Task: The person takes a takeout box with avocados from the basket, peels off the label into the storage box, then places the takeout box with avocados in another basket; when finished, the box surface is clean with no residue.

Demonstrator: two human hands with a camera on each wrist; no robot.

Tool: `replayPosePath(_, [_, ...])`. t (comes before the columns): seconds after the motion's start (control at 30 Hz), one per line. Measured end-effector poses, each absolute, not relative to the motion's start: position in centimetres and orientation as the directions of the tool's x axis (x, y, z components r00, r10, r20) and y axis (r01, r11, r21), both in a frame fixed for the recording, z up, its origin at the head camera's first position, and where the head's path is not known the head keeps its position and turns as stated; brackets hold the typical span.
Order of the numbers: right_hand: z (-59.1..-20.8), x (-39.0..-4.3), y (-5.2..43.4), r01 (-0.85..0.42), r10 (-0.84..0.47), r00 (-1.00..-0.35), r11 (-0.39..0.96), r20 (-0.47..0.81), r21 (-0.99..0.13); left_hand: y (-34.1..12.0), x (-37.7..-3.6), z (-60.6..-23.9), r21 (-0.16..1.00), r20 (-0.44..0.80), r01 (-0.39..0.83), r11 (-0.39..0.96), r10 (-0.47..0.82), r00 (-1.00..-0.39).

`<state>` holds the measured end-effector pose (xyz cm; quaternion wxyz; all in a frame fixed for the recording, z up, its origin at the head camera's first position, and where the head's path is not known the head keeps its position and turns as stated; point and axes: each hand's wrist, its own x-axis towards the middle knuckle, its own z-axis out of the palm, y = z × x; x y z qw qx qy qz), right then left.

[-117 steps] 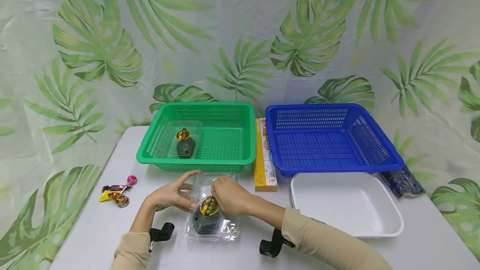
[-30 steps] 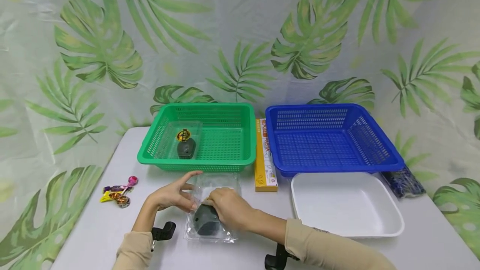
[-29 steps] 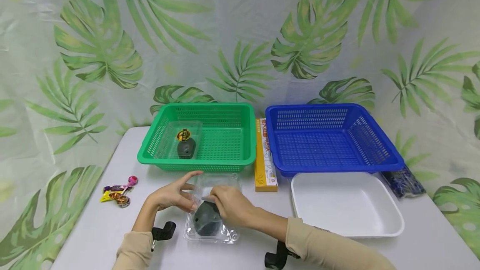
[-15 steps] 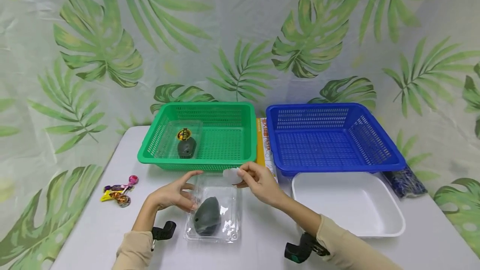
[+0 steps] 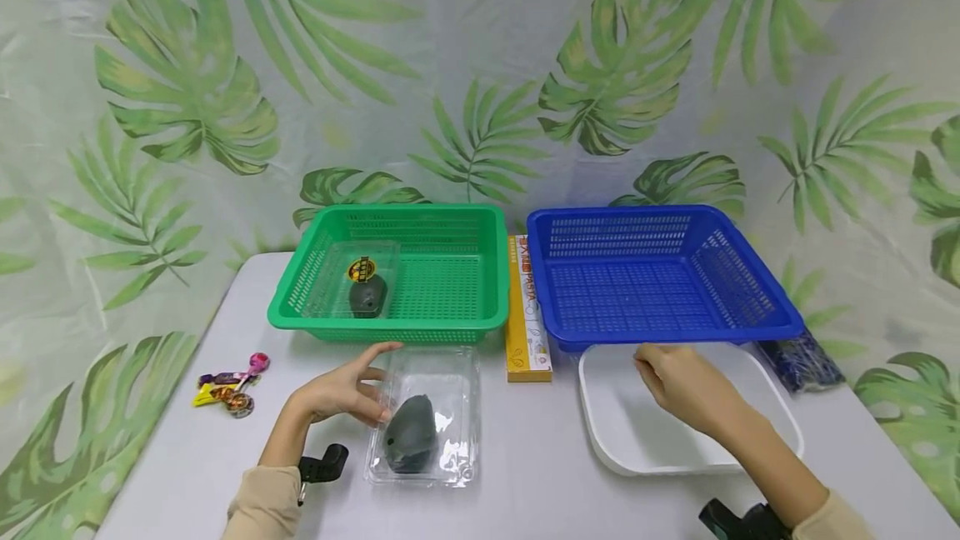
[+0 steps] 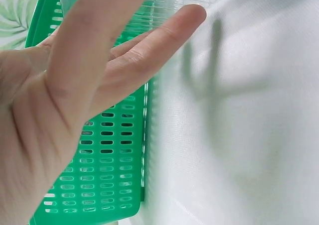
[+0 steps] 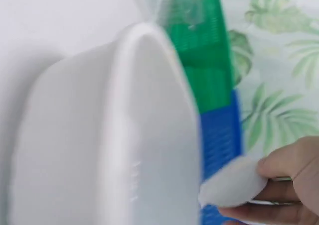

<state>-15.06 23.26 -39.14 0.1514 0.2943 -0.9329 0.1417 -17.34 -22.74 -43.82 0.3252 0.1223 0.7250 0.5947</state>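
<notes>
A pale grey tabletop (image 5: 525, 473) stood before a curtain printed with large green palm leaves (image 5: 480, 65). The landmark was the white tray (image 5: 622, 440), shallow and rectangular, near the front right.

Just behind the tray sat an empty blue basket (image 5: 660, 273). Left of that, past a yellow pasta box (image 5: 525, 315) lying with its long axis front to back, stood a green basket (image 5: 390, 273) holding one closed clear clamshell with a dark avocado and a round label.

Left of the tray, well apart from it, lay a second clear clamshell (image 5: 427, 415), long axis front to back, with a dark avocado (image 5: 411, 433) inside and no label on its lid.

The right hand (image 5: 686, 386) hung over the tray's back half; the wrist view showed its fingers pinching a small peeled sticker (image 7: 234, 187), white side showing, above the tray, so this hand was the nearer to the tray. The left hand (image 5: 341, 390) rested with straight, relaxed fingers against the clamshell's left edge, holding nothing.

A dark patterned packet lay behind the tray's right corner, and a few bright wrapped sweets (image 5: 228, 382) lay far to the tray's left.
</notes>
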Motion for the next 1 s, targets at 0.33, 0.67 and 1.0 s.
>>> replayPosePath(0.33, [-44.2,-15.5,25.1,-0.443,-0.465,-0.885,0.849,-0.011,-0.289,-22.8,-17.1,-43.9,0.951,-0.297,-0.187,0.245,0.563,-0.771])
replayPosePath(0.67, [-37.7,-17.6,27.5,-0.417,-0.612,-0.778,0.671,-0.141,-0.614,-22.8,-16.4,-43.9,0.945,-0.297,-0.176,0.276,0.496,-0.816])
replayPosePath(1.0, [-32.8,-24.5,36.6,-0.297,-0.261,-0.955,0.867,0.143,-0.4,-21.6,-15.6,-43.4,0.961,-0.243,-0.152,0.231,0.439,-0.865])
